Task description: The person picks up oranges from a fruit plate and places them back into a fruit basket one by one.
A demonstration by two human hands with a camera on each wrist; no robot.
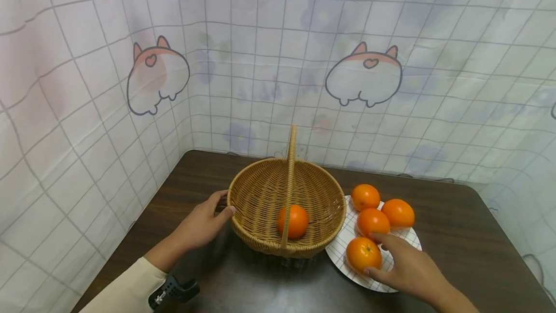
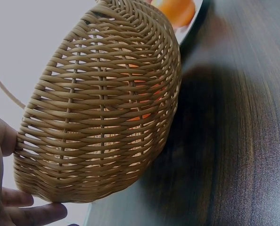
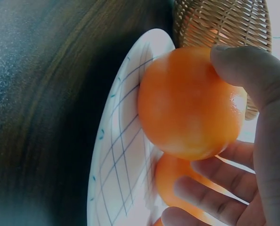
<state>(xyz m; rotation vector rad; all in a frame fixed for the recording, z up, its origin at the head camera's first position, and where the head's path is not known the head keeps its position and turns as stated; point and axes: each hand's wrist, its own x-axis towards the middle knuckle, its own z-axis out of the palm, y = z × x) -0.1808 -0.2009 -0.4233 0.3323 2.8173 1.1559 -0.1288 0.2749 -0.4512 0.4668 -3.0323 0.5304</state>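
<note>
A wicker basket (image 1: 260, 177) with an upright handle stands on the table, an orange (image 1: 297, 222) inside it. My left hand (image 1: 201, 221) holds the basket's left rim, thumb over the edge and fingers outside; the left wrist view shows fingers (image 2: 34, 214) against the weave. On a white checked plate (image 1: 343, 250) to the right lie several oranges. My right hand (image 1: 410, 264) grips the nearest orange (image 1: 364, 254) from the right. In the right wrist view the thumb touches one side of that orange (image 3: 189, 103), and fingers reach around the opposite side.
Behind the gripped orange, three more oranges (image 1: 372, 222) sit close together on the plate. The plate's left edge lies close against the basket. A dark wooden table (image 1: 460, 235) carries everything, and a patterned cloth (image 1: 269, 62) hangs behind and along the left.
</note>
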